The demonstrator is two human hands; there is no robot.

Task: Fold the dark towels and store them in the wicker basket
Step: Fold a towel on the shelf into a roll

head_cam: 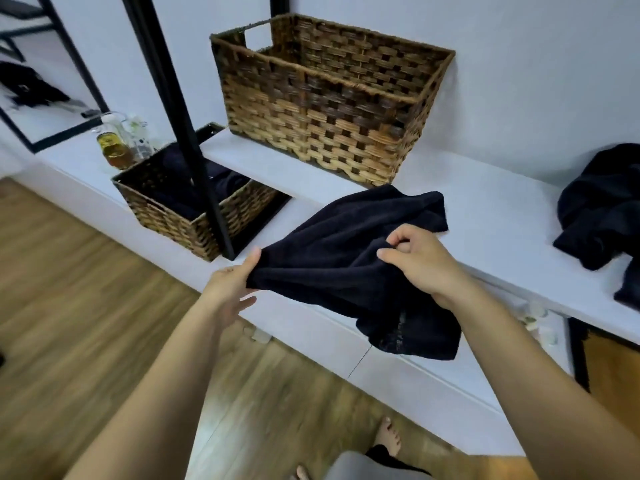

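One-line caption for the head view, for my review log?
Both hands, left and right, pinch a dark towel over the white shelf, in front of the wicker basket.

A large basket stands far on the worktop. A towel lies near it, a towel heap right, a smaller basket lower left.

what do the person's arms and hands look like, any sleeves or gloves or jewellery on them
Both arms are bare for as far as the picture shows them, with no sleeves in view. The left hand and the right hand wear no gloves. No rings, watch or bracelets show on the fingers or wrists, and there are no markings on them. The fingernails that show are short and plain.
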